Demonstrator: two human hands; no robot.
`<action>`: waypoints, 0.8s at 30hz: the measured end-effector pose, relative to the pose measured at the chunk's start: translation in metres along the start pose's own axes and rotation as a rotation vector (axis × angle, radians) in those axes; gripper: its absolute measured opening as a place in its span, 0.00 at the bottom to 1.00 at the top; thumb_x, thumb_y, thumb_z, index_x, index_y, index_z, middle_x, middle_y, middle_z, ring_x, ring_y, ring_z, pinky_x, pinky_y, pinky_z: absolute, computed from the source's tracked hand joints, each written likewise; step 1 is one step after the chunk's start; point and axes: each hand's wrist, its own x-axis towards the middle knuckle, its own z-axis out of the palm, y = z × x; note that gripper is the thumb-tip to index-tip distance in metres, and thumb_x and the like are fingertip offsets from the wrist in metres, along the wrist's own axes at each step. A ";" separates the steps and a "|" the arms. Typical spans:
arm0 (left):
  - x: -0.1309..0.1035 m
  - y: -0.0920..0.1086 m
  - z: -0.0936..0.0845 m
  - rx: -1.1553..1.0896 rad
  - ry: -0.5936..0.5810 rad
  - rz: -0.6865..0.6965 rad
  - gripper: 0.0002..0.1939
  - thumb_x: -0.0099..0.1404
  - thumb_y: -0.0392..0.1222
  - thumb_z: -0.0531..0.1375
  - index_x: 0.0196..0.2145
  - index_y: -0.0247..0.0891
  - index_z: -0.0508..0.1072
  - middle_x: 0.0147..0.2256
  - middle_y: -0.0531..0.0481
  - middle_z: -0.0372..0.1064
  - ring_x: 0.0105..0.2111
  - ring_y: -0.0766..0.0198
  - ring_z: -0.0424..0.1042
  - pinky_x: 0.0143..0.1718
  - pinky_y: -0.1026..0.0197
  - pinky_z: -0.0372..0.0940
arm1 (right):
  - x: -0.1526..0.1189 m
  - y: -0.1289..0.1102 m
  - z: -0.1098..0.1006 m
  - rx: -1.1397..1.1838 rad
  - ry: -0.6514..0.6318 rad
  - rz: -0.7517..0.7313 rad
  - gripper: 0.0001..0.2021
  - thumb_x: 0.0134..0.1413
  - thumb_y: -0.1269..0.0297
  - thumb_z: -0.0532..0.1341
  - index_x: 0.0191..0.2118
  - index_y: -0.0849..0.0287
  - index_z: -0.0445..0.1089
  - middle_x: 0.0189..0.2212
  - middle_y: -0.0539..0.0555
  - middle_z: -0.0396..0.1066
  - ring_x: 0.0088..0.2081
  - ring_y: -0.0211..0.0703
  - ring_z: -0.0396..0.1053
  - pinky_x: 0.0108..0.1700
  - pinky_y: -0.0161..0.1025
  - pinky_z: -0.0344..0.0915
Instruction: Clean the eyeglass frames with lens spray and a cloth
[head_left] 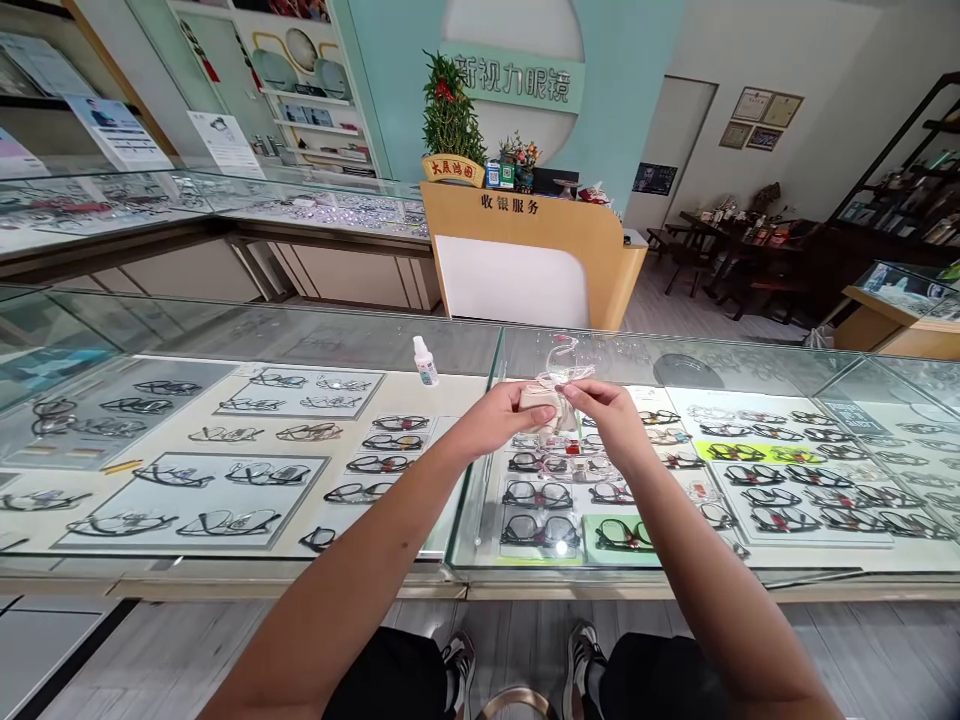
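Above the glass display counter, my left hand (501, 418) is closed around the side of a small cream drawstring pouch (549, 402). My right hand (602, 408) pinches at the gathered neck of the pouch, where its pale cords stick up in loops. What the pouch contains is hidden. A small white spray bottle (424, 362) stands upright on the glass top, left of my hands. Beneath the glass, rows of eyeglasses (536, 495) lie on trays and cards.
The counter's glass top (375, 335) spans the view, with a vertical glass divider under it near the middle. Beyond stands a wooden cashier desk (529, 215) with a plant (452, 115). A dark table with benches (739, 235) is at the back right.
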 end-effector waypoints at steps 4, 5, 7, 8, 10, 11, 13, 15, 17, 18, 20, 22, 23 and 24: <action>0.000 -0.002 0.001 -0.009 -0.003 -0.039 0.26 0.55 0.50 0.77 0.46 0.34 0.79 0.32 0.53 0.71 0.32 0.66 0.67 0.36 0.62 0.61 | -0.001 0.002 0.001 0.028 -0.054 0.067 0.15 0.48 0.47 0.78 0.38 0.49 0.88 0.40 0.53 0.86 0.49 0.54 0.77 0.58 0.50 0.67; 0.000 -0.002 0.001 -0.010 -0.006 -0.062 0.26 0.54 0.50 0.78 0.47 0.34 0.79 0.31 0.54 0.70 0.31 0.66 0.67 0.35 0.62 0.61 | -0.001 0.003 0.002 0.037 -0.072 0.086 0.15 0.48 0.47 0.78 0.39 0.49 0.88 0.41 0.53 0.86 0.50 0.54 0.77 0.58 0.49 0.67; 0.000 -0.004 0.002 -0.018 -0.007 -0.099 0.27 0.54 0.50 0.78 0.47 0.34 0.79 0.30 0.54 0.70 0.30 0.66 0.67 0.35 0.62 0.61 | -0.001 0.005 0.003 0.073 -0.087 0.110 0.14 0.48 0.48 0.78 0.38 0.50 0.88 0.41 0.52 0.86 0.47 0.52 0.77 0.57 0.48 0.67; 0.000 -0.005 0.002 -0.026 -0.002 -0.104 0.27 0.54 0.50 0.78 0.47 0.34 0.79 0.31 0.53 0.71 0.31 0.65 0.68 0.35 0.61 0.62 | -0.001 0.006 0.004 0.102 -0.082 0.116 0.13 0.48 0.49 0.78 0.37 0.50 0.88 0.40 0.52 0.86 0.45 0.51 0.77 0.55 0.47 0.68; 0.001 -0.006 0.004 -0.057 0.021 -0.092 0.27 0.54 0.50 0.79 0.47 0.34 0.80 0.34 0.52 0.74 0.33 0.65 0.70 0.37 0.61 0.63 | 0.000 0.008 0.005 0.162 -0.061 0.123 0.13 0.48 0.49 0.78 0.36 0.50 0.88 0.38 0.51 0.85 0.41 0.48 0.75 0.51 0.46 0.68; 0.002 -0.007 0.005 -0.081 0.039 -0.083 0.28 0.54 0.51 0.79 0.47 0.35 0.80 0.35 0.51 0.75 0.34 0.64 0.71 0.39 0.61 0.64 | 0.000 0.008 0.005 0.187 -0.047 0.121 0.13 0.48 0.49 0.78 0.36 0.50 0.88 0.37 0.51 0.85 0.40 0.47 0.75 0.49 0.46 0.68; 0.003 -0.010 0.007 -0.120 0.068 -0.079 0.30 0.54 0.55 0.78 0.49 0.35 0.80 0.38 0.49 0.76 0.37 0.62 0.72 0.42 0.60 0.65 | 0.001 0.009 0.006 0.218 -0.021 0.112 0.14 0.48 0.49 0.78 0.38 0.50 0.88 0.37 0.51 0.85 0.41 0.48 0.75 0.49 0.45 0.68; 0.004 -0.012 0.009 -0.139 0.092 -0.084 0.32 0.55 0.59 0.77 0.49 0.35 0.80 0.40 0.47 0.78 0.41 0.60 0.74 0.45 0.59 0.66 | 0.001 0.010 0.006 0.234 0.003 0.100 0.15 0.48 0.49 0.78 0.39 0.50 0.88 0.38 0.52 0.85 0.44 0.50 0.76 0.51 0.46 0.68; 0.004 -0.013 0.011 -0.134 0.112 -0.083 0.31 0.58 0.64 0.75 0.47 0.35 0.81 0.41 0.45 0.79 0.43 0.58 0.74 0.47 0.58 0.66 | 0.001 0.011 0.006 0.245 0.013 0.098 0.16 0.48 0.48 0.78 0.40 0.50 0.88 0.40 0.53 0.85 0.46 0.51 0.77 0.53 0.48 0.69; 0.004 -0.014 0.012 -0.128 0.117 -0.079 0.31 0.59 0.66 0.74 0.46 0.35 0.81 0.41 0.45 0.79 0.43 0.58 0.74 0.47 0.58 0.66 | 0.001 0.012 0.005 0.249 0.013 0.096 0.16 0.47 0.48 0.79 0.40 0.50 0.88 0.41 0.53 0.86 0.46 0.52 0.77 0.54 0.48 0.69; 0.003 -0.014 0.015 -0.116 0.124 -0.067 0.30 0.59 0.67 0.73 0.42 0.36 0.81 0.38 0.47 0.78 0.40 0.59 0.72 0.46 0.58 0.65 | 0.001 0.013 0.005 0.254 0.012 0.085 0.16 0.46 0.48 0.79 0.39 0.50 0.88 0.42 0.53 0.86 0.48 0.53 0.77 0.55 0.49 0.69; 0.002 -0.013 0.017 -0.112 0.124 -0.057 0.29 0.58 0.67 0.73 0.39 0.36 0.80 0.35 0.49 0.76 0.37 0.60 0.71 0.43 0.59 0.64 | 0.000 0.013 0.005 0.252 0.010 0.071 0.15 0.46 0.49 0.80 0.38 0.49 0.88 0.43 0.53 0.86 0.48 0.53 0.77 0.56 0.49 0.69; 0.002 -0.013 0.018 -0.115 0.122 -0.053 0.29 0.57 0.67 0.74 0.38 0.36 0.80 0.34 0.49 0.75 0.36 0.61 0.70 0.42 0.59 0.64 | 0.000 0.014 0.005 0.248 0.008 0.065 0.14 0.46 0.49 0.80 0.38 0.49 0.88 0.43 0.53 0.86 0.48 0.53 0.77 0.56 0.50 0.69; 0.002 -0.013 0.020 -0.123 0.120 -0.050 0.29 0.57 0.67 0.74 0.37 0.36 0.79 0.33 0.50 0.74 0.35 0.62 0.69 0.40 0.59 0.64 | 0.000 0.014 0.005 0.243 0.002 0.061 0.14 0.47 0.49 0.80 0.38 0.48 0.88 0.42 0.53 0.86 0.48 0.53 0.77 0.56 0.50 0.70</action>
